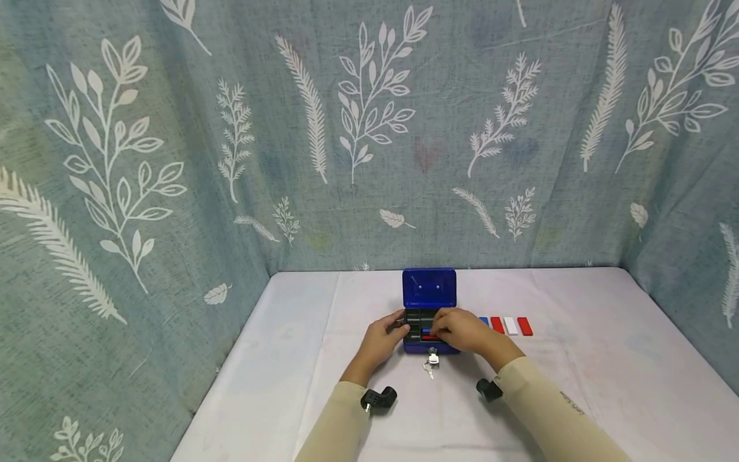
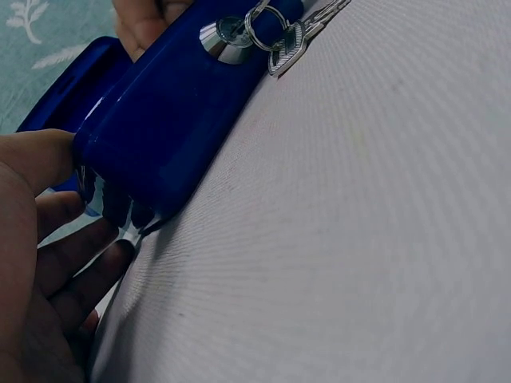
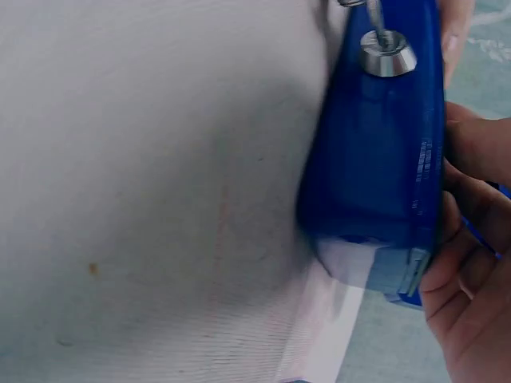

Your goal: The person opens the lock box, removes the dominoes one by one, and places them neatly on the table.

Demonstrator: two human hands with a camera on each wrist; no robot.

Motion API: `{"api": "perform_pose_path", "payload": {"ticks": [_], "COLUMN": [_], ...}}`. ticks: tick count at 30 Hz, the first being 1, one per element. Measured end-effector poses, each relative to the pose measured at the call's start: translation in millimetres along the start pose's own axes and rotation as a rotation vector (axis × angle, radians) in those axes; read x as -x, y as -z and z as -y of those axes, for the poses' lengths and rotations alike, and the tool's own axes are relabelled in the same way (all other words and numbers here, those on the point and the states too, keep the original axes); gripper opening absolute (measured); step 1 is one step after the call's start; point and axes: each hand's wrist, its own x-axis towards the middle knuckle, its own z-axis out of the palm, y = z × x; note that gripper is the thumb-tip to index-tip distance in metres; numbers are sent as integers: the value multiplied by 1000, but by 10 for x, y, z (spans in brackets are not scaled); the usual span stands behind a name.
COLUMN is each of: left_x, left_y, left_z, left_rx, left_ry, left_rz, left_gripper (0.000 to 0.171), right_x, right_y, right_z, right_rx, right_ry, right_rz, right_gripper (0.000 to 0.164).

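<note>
A blue cash box [image 1: 430, 347] stands on the table with its lid [image 1: 429, 288] raised. Inside is a black compartment tray [image 1: 412, 319], where a red block [image 1: 426, 337] and a blue block [image 1: 426, 330] show at the front. My left hand [image 1: 381, 338] rests against the box's left side, thumb at the rim and fingers along the outer wall. My right hand [image 1: 462, 329] reaches over the right rim, its bent fingertips down among the blocks. I cannot tell whether they pinch one. Keys [image 2: 289, 46] hang from the front lock [image 3: 386, 54].
Right of the box, a row of flat blocks lies on the white cloth: a partly covered blue block [image 1: 484, 321], a red block [image 1: 497, 325], a white block [image 1: 510, 326] and another red block [image 1: 525, 326]. A patterned curtain [image 1: 439, 160] surrounds the table's back and sides.
</note>
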Motion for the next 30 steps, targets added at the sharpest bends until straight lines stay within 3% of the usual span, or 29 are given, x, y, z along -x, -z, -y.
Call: {"api": "perform_pose_path", "payload": {"ticks": [12,17,24,30], "left_x": [1,2,3,-1], "left_y": [4,0,5,9], "left_z": [-16,1,-3,-3], "left_rx": [5,11,-2,-7], "left_ry": [8,5,1,1], "left_rz": [10,8,7,12], "left_gripper": [49,49,49,50], "right_x": [10,-7,16,-13], "right_y": [0,-29,-4,8], "right_z": [69,59,31,-17], "right_rx": [7,-56,-112,-187], "right_ry": [-89,-126,-74,-142], "right_rz": [84,71,-4,-29], "right_gripper": [16,12,6,7]}}
